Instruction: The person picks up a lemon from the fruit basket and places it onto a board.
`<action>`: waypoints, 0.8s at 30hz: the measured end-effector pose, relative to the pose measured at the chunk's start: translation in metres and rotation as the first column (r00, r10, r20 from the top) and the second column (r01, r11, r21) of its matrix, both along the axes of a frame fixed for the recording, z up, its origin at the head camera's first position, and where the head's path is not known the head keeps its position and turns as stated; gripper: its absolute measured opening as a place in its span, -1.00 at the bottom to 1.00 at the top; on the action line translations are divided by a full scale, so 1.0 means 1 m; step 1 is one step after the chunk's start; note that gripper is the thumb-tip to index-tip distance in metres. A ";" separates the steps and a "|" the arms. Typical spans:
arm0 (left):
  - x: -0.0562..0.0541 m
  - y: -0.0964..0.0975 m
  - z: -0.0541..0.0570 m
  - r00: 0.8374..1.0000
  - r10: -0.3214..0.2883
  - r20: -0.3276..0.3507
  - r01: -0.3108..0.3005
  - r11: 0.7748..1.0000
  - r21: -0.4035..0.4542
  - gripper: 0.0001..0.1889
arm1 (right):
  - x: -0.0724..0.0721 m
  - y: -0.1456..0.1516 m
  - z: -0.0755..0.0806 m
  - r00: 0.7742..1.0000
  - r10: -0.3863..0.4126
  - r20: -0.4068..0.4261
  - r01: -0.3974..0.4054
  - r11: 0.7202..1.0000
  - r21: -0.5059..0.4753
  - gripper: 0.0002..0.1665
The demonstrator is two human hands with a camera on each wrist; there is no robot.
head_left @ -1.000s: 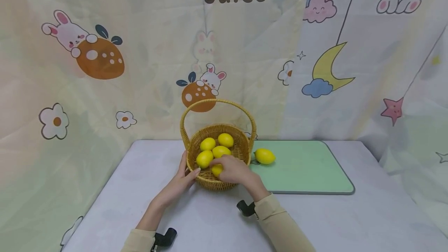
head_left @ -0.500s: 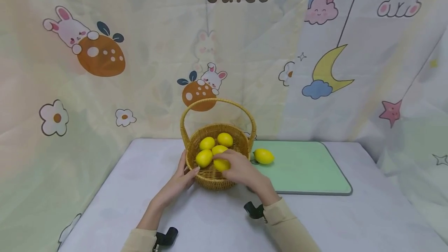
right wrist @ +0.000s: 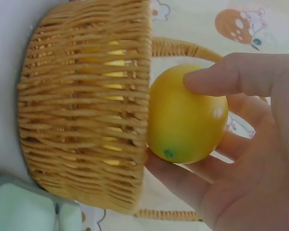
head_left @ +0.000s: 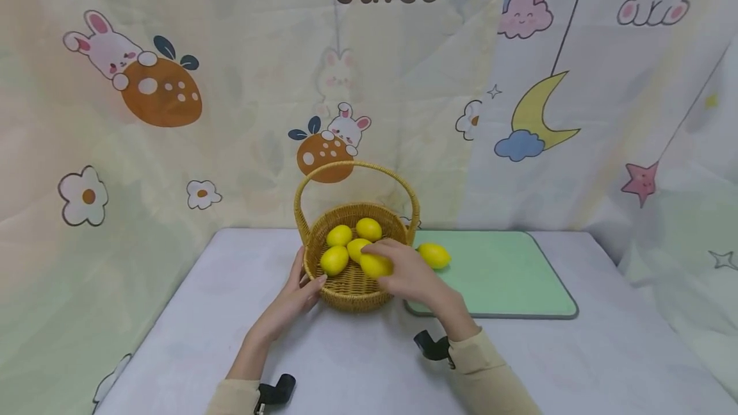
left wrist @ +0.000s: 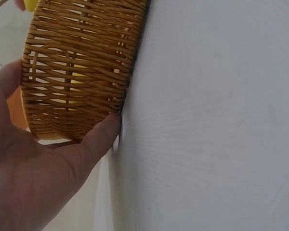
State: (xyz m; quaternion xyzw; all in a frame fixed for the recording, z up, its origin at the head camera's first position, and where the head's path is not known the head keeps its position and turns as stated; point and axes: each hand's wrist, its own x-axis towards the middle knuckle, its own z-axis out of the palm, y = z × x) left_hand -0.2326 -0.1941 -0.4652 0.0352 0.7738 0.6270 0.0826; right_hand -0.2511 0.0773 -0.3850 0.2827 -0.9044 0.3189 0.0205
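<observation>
A woven basket [head_left: 354, 303] with a tall arched handle stands on the table. My left hand [head_left: 289, 305] grips its left side; in the left wrist view the thumb lies at the rim and a finger [left wrist: 103, 132] reaches down to the base. Between thumb and fingers, my right hand [head_left: 414, 276] holds a lemon [right wrist: 188, 115] over the basket's right front rim. The right wrist view shows this lemon just above the rim, with a small green spot at its end. Several other lemons [head_left: 335, 261] lie inside the basket.
Right of the basket lies a light green board [head_left: 501, 280] with a dark edge. One more lemon [head_left: 435, 255] rests on it, partly behind my right hand. A printed cloth [head_left: 242, 114] hangs behind the white table [head_left: 346, 364].
My right hand has lifted the lemon from the basket's front inside and carried it up and rightward to the rim. The left hand stays on the basket's side.
</observation>
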 end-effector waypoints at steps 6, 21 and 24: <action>0.000 -0.002 -0.001 1.000 -0.008 0.000 0.008 1.000 -0.006 -0.06 | 0.004 0.010 0.007 1.000 0.017 -0.002 -0.017 0.999 -0.029 -0.29; -0.003 -0.003 0.001 0.999 -0.023 0.031 0.023 1.000 0.006 -0.07 | 0.014 0.052 0.016 0.999 0.015 -0.038 -0.018 0.996 -0.089 -0.31; -0.002 -0.002 0.000 0.999 -0.019 0.039 0.019 1.000 -0.002 -0.07 | 0.013 0.062 0.019 0.999 -0.002 -0.040 -0.002 0.996 -0.090 -0.33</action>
